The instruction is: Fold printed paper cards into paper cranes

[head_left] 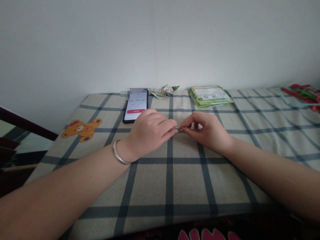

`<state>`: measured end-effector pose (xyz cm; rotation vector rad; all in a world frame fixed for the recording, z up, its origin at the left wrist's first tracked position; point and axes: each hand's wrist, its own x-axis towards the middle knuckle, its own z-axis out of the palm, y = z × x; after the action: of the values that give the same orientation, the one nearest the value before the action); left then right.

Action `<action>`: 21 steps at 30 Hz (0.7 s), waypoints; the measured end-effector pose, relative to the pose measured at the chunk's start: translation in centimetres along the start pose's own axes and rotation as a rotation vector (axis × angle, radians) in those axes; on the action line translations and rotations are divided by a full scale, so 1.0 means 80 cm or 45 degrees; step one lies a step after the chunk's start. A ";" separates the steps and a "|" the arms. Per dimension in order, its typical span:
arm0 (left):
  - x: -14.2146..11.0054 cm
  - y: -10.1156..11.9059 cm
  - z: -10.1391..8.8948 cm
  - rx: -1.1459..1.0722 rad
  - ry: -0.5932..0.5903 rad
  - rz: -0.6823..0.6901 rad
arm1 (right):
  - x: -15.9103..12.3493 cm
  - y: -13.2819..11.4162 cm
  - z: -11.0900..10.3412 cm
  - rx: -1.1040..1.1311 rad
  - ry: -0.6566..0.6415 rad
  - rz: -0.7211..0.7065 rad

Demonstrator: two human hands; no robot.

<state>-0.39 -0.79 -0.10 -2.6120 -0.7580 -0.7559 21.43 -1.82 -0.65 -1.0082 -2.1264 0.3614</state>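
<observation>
My left hand (pixel 155 128), with a silver bangle on the wrist, pinches one end of a thin flat piece (pixel 177 127). The other end sits between the thumb and fingertips of my right hand (pixel 203 128). Only a narrow edge of the piece shows, so its kind is unclear; it may be paper. Both hands are held close together over the middle of the checked tablecloth (pixel 150 186). Just beyond my left hand lies a phone (pixel 135 105) with a running timer on its screen. Farther back are folded printed paper shapes (pixel 165 91).
A stack of green printed leaflets (pixel 211 96) lies near the wall, behind my right hand. Red and green strips (pixel 303 95) lie at the far right edge. A flat orange bear figure (pixel 81 129) is on the cloth at left, near dark wooden furniture (pixel 27 123).
</observation>
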 end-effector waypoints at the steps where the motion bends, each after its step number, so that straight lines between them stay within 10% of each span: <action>1: -0.001 0.000 0.001 -0.005 0.000 -0.008 | 0.000 0.000 0.000 0.014 -0.002 0.010; 21: 0.001 0.003 -0.002 -0.098 0.062 -0.075 | 0.002 -0.003 -0.004 0.171 -0.101 0.051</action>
<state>-0.28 -1.04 0.06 -2.6393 -0.8098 -0.8783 21.47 -1.86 -0.27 -0.9741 -2.1229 0.5649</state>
